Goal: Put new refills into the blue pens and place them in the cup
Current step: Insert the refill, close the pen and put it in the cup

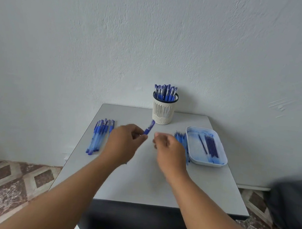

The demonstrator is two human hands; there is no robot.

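The cup point(163, 109) at twelve o'clock already bristles with finished pens. The left hand point(124, 139) pinches one blue pen point(149, 127); the right hand point(167, 145) is loosely curled, apparently holding nothing. Five pens point(99, 135) wait at nine o'clock and refills point(211, 146) at three, so I'd judge it past halfway.

Left hand point(124, 139) gripped a blue pen point(149, 127); right hand point(167, 145) curled, possibly empty. Cup point(163, 114) held pens; tray point(195, 150) held refills point(211, 145).
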